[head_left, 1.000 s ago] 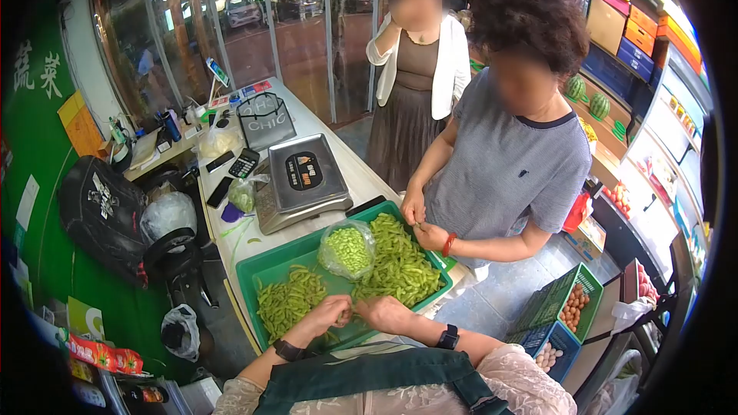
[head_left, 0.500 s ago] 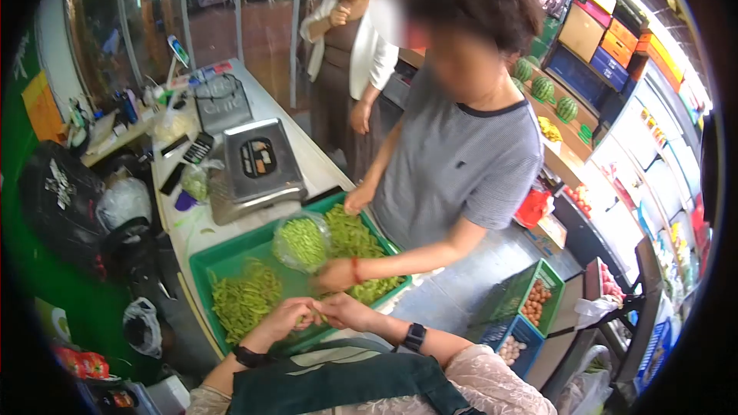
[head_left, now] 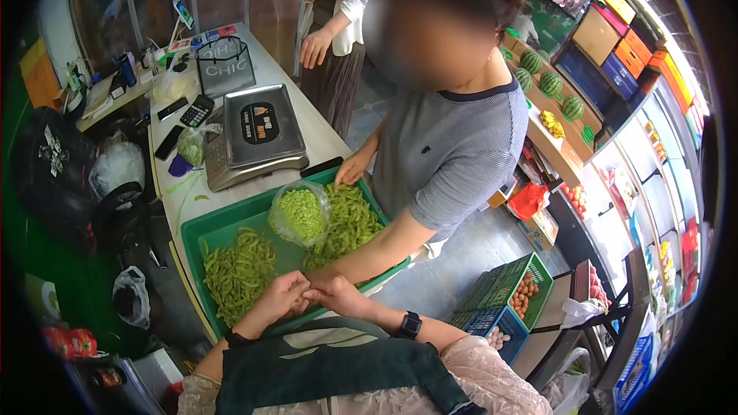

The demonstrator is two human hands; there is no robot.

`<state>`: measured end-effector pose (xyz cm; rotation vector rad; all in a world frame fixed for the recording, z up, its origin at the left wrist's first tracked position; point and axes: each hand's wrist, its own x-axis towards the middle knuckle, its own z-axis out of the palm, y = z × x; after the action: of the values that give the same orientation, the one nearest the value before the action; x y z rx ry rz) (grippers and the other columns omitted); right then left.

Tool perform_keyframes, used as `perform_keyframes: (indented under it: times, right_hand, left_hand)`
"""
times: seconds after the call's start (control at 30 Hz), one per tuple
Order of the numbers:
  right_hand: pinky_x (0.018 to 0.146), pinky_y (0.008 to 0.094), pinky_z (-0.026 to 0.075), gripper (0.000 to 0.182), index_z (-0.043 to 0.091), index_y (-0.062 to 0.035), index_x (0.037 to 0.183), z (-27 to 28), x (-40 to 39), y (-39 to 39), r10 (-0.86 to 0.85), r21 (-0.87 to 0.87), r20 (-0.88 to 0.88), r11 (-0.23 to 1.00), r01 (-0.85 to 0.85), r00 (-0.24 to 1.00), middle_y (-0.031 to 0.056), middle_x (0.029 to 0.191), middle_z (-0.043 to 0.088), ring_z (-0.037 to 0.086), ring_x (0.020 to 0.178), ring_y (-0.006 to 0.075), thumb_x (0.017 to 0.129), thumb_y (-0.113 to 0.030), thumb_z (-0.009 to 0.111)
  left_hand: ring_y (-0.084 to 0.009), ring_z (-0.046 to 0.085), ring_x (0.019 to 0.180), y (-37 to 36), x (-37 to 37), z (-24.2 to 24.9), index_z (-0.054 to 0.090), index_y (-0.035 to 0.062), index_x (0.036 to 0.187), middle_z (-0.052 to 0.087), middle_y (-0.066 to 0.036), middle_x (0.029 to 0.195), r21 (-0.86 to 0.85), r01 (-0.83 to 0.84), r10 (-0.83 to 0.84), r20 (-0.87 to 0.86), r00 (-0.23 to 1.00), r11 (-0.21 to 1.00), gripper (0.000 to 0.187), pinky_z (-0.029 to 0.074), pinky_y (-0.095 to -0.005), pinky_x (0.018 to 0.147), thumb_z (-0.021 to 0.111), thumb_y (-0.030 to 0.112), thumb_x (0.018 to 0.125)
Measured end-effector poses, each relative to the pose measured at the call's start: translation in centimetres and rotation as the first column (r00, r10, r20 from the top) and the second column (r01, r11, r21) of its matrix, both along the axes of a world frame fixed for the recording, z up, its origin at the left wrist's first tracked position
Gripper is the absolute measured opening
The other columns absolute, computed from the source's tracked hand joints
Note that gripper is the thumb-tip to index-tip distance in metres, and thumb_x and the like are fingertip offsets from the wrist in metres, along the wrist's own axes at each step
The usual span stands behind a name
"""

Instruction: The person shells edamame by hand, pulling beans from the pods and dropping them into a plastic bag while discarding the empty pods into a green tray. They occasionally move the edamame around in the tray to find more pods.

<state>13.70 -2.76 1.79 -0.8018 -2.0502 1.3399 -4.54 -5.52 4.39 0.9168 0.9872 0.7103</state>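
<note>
My left hand [head_left: 286,293] and my right hand [head_left: 340,296] meet over the near side of a green tray [head_left: 231,217], fingers bent and pinched together. Whatever is between them is too small or hidden to make out. A heap of green bean pods [head_left: 240,273] lies in the tray left of my hands. Further right spreads another heap of pods [head_left: 352,219]. Between the heaps sits a clear plastic bag of shelled green beans [head_left: 300,214]. A co-worker's forearm [head_left: 377,250] reaches in close to my fingers, and that hand is mostly hidden; the other hand [head_left: 352,169] touches the pods at the far corner.
Behind the tray stand a metal scale [head_left: 265,131] and a grey bag [head_left: 224,69] on the white table [head_left: 304,111]. A calculator [head_left: 197,110] lies left of them. Egg crates [head_left: 492,300] are on the floor at right. Another person [head_left: 330,31] stands behind the table.
The view has shifted slightly. The co-worker leans further forward, with one hand now nearer mine. The standing person has lowered and extended an arm. My hands stay together above the tray.
</note>
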Motion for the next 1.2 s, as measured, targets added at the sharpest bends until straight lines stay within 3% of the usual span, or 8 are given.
perform_keyframes:
  times: [0.23,0.3,0.43,0.6,0.73,0.97,1.1,1.2]
  right_hand:
    - [0.054,0.0320,0.044,0.023,0.060,0.0001,0.083,2.1,-0.2,-0.9,-0.068,0.042,-0.019,0.997,0.069,0.997,0.0092,0.059,0.055,0.056,0.055,0.0205,0.091,-0.022,0.058]
    - [0.051,0.0281,0.041,0.026,0.057,-0.0012,0.082,1.7,0.1,-0.9,-0.039,-0.328,0.064,0.943,0.058,0.997,0.0034,0.058,0.051,0.050,0.053,0.0118,0.094,-0.023,0.054]
    - [0.049,0.0254,0.038,0.025,0.055,-0.0024,0.082,0.5,0.2,-0.5,-0.036,-0.400,-0.038,0.916,0.017,0.999,0.0017,0.060,0.051,0.046,0.053,0.0073,0.096,-0.022,0.049]
    - [0.051,0.0215,0.037,0.024,0.057,-0.0034,0.092,-0.8,0.3,-0.7,-0.091,-0.529,-0.070,0.847,0.040,0.993,-0.0015,0.065,0.050,0.044,0.057,0.0059,0.098,-0.023,0.044]
    - [0.052,0.0218,0.039,0.024,0.056,-0.0044,0.086,0.1,0.5,-0.5,-0.251,-0.746,-0.076,0.657,0.112,0.965,-0.0016,0.062,0.050,0.048,0.058,0.0069,0.096,-0.024,0.047]
    - [0.053,0.0318,0.042,0.030,0.058,-0.0022,0.085,-1.0,0.6,-0.3,-0.100,-0.207,0.044,0.972,0.107,0.994,0.0076,0.067,0.057,0.056,0.061,0.0177,0.095,-0.030,0.050]
    - [0.059,0.0407,0.044,0.025,0.056,-0.0007,0.083,0.1,1.2,0.4,-0.179,0.194,0.211,0.971,0.138,0.961,0.0174,0.073,0.059,0.059,0.069,0.0344,0.092,-0.024,0.053]
    - [0.059,0.0442,0.045,0.022,0.057,-0.0014,0.084,0.0,1.0,0.7,-0.114,0.202,0.132,0.976,0.086,0.985,0.0185,0.072,0.059,0.059,0.070,0.0379,0.091,-0.022,0.052]
  left_hand:
    - [-0.0032,0.036,0.049,0.0,-0.2,-1.5,0.052,0.0046,0.087,0.044,0.003,0.062,-0.090,-0.002,0.013,0.111,0.994,0.996,0.014,0.025,-0.0177,0.043,0.050,0.016,0.095]
    - [-0.0030,0.036,0.049,0.0,-0.5,-1.9,0.052,0.0042,0.087,0.044,0.003,0.063,-0.092,0.001,0.021,0.235,0.972,0.996,0.013,0.025,-0.0178,0.043,0.050,0.015,0.094]
    - [-0.0032,0.036,0.048,0.3,0.0,-2.1,0.051,0.0036,0.086,0.043,0.003,0.061,-0.072,-0.041,0.054,0.200,0.978,0.997,0.013,0.026,-0.0188,0.043,0.051,0.014,0.094]
    - [-0.0047,0.036,0.046,0.5,0.8,-1.7,0.050,0.0035,0.082,0.041,0.003,0.057,0.142,-0.153,0.177,-0.168,0.970,0.978,0.016,0.028,-0.0210,0.042,0.051,0.015,0.094]
    - [-0.0056,0.033,0.045,0.7,0.5,-2.3,0.048,0.0039,0.084,0.040,0.001,0.056,0.113,-0.207,0.216,-0.069,0.974,0.972,0.017,0.025,-0.0219,0.041,0.048,0.016,0.096]
    - [-0.0063,0.034,0.046,0.8,0.9,-2.5,0.048,0.0050,0.086,0.039,0.002,0.059,-0.091,-0.254,0.265,0.138,0.954,0.963,0.019,0.025,-0.0218,0.042,0.047,0.021,0.097]
    - [-0.0068,0.036,0.050,0.8,0.6,-2.5,0.049,0.0050,0.085,0.042,0.001,0.065,-0.215,-0.042,0.100,0.267,0.958,0.976,0.024,0.026,-0.0212,0.042,0.043,0.024,0.098]
    - [-0.0079,0.038,0.050,0.9,0.7,-3.2,0.051,0.0036,0.085,0.044,-0.001,0.066,-0.263,-0.033,0.120,0.324,0.938,0.964,0.023,0.027,-0.0212,0.043,0.044,0.022,0.097]
